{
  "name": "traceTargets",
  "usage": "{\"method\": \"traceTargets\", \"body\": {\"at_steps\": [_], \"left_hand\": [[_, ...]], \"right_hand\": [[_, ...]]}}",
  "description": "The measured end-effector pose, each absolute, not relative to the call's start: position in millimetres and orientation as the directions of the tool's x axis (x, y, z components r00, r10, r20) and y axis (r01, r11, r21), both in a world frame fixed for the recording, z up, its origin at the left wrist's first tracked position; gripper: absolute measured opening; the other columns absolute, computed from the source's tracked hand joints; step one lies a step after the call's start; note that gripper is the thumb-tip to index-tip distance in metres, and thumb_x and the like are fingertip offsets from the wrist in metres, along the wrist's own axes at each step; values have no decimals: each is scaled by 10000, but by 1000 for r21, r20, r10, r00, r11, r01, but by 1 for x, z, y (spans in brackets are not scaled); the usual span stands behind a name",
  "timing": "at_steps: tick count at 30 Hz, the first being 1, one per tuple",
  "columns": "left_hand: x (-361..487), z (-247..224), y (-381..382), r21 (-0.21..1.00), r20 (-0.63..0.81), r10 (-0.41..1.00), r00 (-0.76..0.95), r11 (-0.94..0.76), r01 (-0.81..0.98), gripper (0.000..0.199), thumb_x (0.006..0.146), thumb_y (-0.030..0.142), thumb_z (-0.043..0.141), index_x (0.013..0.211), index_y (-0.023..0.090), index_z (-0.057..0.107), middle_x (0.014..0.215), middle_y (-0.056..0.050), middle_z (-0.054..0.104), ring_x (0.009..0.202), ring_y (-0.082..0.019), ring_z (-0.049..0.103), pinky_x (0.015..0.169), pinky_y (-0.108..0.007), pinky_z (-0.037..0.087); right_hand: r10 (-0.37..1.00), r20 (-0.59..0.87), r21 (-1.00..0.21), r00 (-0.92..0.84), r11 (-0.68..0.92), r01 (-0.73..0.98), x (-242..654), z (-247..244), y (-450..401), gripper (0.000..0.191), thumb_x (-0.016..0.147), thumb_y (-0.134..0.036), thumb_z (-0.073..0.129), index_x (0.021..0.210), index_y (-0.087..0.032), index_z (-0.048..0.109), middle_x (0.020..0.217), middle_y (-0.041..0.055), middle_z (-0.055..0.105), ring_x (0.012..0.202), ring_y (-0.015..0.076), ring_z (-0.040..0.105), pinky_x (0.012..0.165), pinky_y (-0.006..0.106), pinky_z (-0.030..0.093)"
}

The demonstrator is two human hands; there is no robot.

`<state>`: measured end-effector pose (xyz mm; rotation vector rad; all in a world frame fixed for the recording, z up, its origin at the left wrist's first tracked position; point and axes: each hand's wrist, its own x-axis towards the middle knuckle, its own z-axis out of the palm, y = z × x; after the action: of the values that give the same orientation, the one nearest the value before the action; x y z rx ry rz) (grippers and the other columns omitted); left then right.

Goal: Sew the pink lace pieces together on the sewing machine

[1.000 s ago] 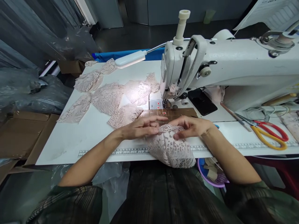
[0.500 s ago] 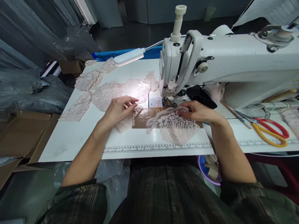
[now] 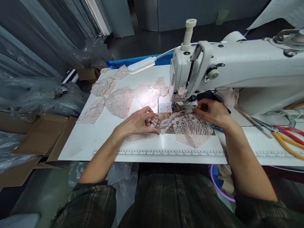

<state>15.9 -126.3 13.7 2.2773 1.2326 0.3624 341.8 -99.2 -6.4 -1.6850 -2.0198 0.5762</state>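
A pale pink lace piece (image 3: 191, 129) lies spread over a brown plate (image 3: 169, 129) in front of the sewing machine's needle area. My right hand (image 3: 211, 112) pinches the lace's upper right edge between thumb and fingers. My left hand (image 3: 142, 122) is at the plate's left end, thumb and fingers curved apart around a small bunched lace part (image 3: 152, 121); its fingertips rest close to the plate. More lace pieces, joined in a chain, stretch over the table to the left, among them a fan-shaped one (image 3: 120, 103).
The white sewing machine (image 3: 228, 66) stands at the right, with a lit lamp (image 3: 142, 65) beside its head. Scissors (image 3: 286, 139) with red and yellow handles lie at the right. A printed ruler (image 3: 154, 153) runs along the front edge; cardboard boxes stand at the left.
My left hand has moved right, onto the bunched lace at the plate. My right hand stays at the lace's upper edge, its fingers more bunched. The whole view has shifted.
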Motion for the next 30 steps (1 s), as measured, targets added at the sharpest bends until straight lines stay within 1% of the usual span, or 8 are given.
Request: {"method": "traceTargets", "body": {"at_steps": [5, 8, 13, 17, 20, 24, 27, 30], "left_hand": [[-17, 23, -121, 532, 246, 934, 258, -353, 769, 229, 895, 390, 613, 960, 195, 712, 1010, -46, 640, 736, -120, 564, 665, -250, 444], [-29, 17, -118, 510, 180, 949, 260, -316, 800, 219, 909, 364, 593, 979, 186, 700, 984, -50, 647, 759, -137, 576, 685, -261, 435], [-20, 5, -117, 484, 57, 934, 353, -335, 809, 206, 888, 378, 631, 874, 179, 681, 798, -33, 604, 708, -147, 535, 650, -281, 396], [-19, 11, -121, 680, 47, 936, 348, -285, 675, 254, 847, 406, 657, 762, 168, 641, 879, -46, 618, 724, -126, 550, 628, -256, 422], [-21, 19, -125, 868, -41, 930, 366, -148, 474, 300, 807, 414, 688, 730, 149, 571, 990, -78, 649, 737, -110, 578, 623, -235, 451], [-18, 27, -130, 979, -102, 898, 428, 13, 206, 425, 711, 399, 778, 666, 170, 422, 783, -24, 625, 601, -67, 525, 523, -193, 385], [-13, 26, -131, 988, -136, 873, 468, 84, 130, 475, 686, 383, 803, 681, 185, 372, 726, 18, 568, 525, -38, 448, 468, -185, 323], [-12, 20, -127, 949, -216, 877, 429, 86, 303, 413, 707, 402, 795, 738, 183, 447, 699, 29, 533, 500, -37, 407, 448, -189, 297]], "right_hand": [[964, 225, -466, -140, 233, 854, 330, -1, -110, 220, 848, -377, 553, 748, -199, 635, 809, 82, 635, 666, 202, 516, 595, 318, 300], [948, 94, -520, -304, 307, 797, 307, 6, -123, 308, 876, -450, 514, 780, -207, 677, 702, 56, 617, 566, 169, 480, 567, 311, 292], [844, -9, -446, -537, 477, 757, 242, 9, -125, 354, 941, -463, 445, 880, -191, 662, 863, 99, 645, 675, 187, 525, 587, 308, 315], [834, -47, -403, -550, 488, 774, 206, -2, -113, 226, 884, -377, 576, 875, -159, 635, 955, 134, 590, 756, 198, 512, 593, 302, 339], [800, 6, -564, -600, 498, 659, 207, -6, -110, 120, 841, -261, 576, 773, -164, 596, 944, 105, 583, 830, 195, 517, 665, 309, 389], [654, -94, -955, -750, 154, 255, 229, 5, -115, 140, 807, -298, 603, 776, -166, 568, 907, 58, 627, 728, 124, 547, 652, 269, 433], [541, -174, -981, -823, -171, 94, 243, 14, -117, 205, 811, -357, 615, 873, -165, 579, 818, 45, 645, 640, 115, 576, 597, 257, 447], [650, -319, -946, -690, -176, 272, 247, 11, -112, 214, 781, -347, 660, 848, -177, 549, 728, 39, 643, 595, 139, 595, 559, 270, 451]]}}
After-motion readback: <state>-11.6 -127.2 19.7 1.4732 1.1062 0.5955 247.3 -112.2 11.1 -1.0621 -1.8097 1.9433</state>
